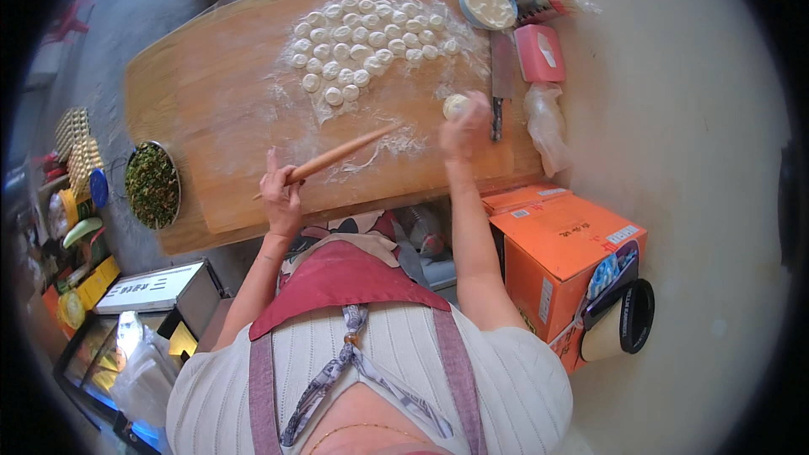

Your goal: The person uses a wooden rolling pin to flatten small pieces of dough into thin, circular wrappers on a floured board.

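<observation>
My left hand (280,194) grips the near end of a tapered wooden rolling pin (335,155), which slants over the floured wooden board (227,107). Farther right, my right hand (466,123) is blurred; its fingers touch or hover by a round, pale piece of dough (455,106). Whether they grip it I cannot tell. Many small floured dough discs (360,35) lie close together on the far part of the board. Loose flour (404,142) is scattered around the pin's far tip.
A cleaver (502,69) lies near the right edge, beside a bowl of flour (488,3), a pink tissue box (539,54) and a plastic bag (547,126). At the left edge stands a bowl of chopped green filling (152,185). Orange cardboard boxes (569,234) stand below right.
</observation>
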`<act>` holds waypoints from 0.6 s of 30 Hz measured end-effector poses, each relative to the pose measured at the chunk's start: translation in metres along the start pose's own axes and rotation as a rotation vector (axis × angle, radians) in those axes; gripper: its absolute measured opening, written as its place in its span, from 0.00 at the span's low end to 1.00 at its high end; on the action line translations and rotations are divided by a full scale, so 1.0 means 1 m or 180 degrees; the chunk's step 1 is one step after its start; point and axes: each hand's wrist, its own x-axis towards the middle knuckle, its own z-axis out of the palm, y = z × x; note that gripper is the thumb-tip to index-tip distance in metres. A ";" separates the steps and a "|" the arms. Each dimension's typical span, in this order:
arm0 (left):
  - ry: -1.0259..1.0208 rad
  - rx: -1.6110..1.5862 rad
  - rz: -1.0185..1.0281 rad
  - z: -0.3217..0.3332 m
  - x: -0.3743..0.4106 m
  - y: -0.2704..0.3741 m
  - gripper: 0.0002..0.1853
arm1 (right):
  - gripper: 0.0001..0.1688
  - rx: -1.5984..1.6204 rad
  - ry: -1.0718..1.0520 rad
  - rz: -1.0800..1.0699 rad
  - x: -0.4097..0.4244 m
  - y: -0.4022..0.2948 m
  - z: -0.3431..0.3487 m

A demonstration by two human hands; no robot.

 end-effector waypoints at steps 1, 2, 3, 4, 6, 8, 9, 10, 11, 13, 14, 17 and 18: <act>0.0208 -0.0118 -0.0052 -0.004 0.003 -0.003 0.16 | 0.22 0.0672 -0.0487 -0.0280 -0.003 -0.021 0.015; 0.0410 -0.0237 -0.0097 -0.007 0.010 -0.007 0.16 | 0.25 0.0736 -0.0792 -0.0768 -0.003 -0.050 0.032; 0.0612 -0.0360 -0.0137 -0.009 0.017 -0.009 0.16 | 0.28 0.0791 -0.1089 -0.1260 -0.004 -0.078 0.049; 0.0719 -0.0976 -0.0293 -0.013 0.028 0.006 0.16 | 0.32 0.0573 -0.1169 -0.1547 -0.010 -0.097 0.066; 0.0918 -0.1122 -0.0321 -0.019 0.042 0.013 0.15 | 0.37 0.0443 -0.1374 -0.1689 -0.027 -0.115 0.083; 0.0968 -0.1128 -0.0291 -0.029 0.045 0.007 0.15 | 0.42 0.0511 -0.1567 -0.1338 -0.058 -0.117 0.081; 0.0911 -0.1046 -0.0295 -0.031 0.049 0.008 0.15 | 0.43 0.0674 -0.1667 -0.1290 -0.074 -0.116 0.078; 0.0824 -0.0966 -0.0311 -0.034 0.049 0.010 0.15 | 0.44 0.0822 -0.1781 -0.1212 -0.098 -0.111 0.069; 0.0706 -0.0880 -0.0351 -0.037 0.042 0.011 0.15 | 0.46 0.0963 -0.1920 -0.1102 -0.116 -0.108 0.060; 0.0334 -0.0184 -0.0242 -0.032 0.040 -0.001 0.15 | 0.40 0.1440 -0.2054 -0.0728 -0.108 -0.097 0.039; 0.0160 0.0166 -0.0181 -0.030 0.039 -0.008 0.14 | 0.38 0.1821 -0.2029 -0.0343 -0.094 -0.088 0.021; -0.0051 0.0688 0.0798 -0.013 0.046 -0.003 0.15 | 0.34 0.1280 -0.1117 -0.0325 -0.062 -0.083 -0.007; -0.0134 0.0858 0.1247 0.001 0.056 -0.001 0.16 | 0.33 0.0833 -0.0723 -0.0489 -0.065 -0.086 -0.013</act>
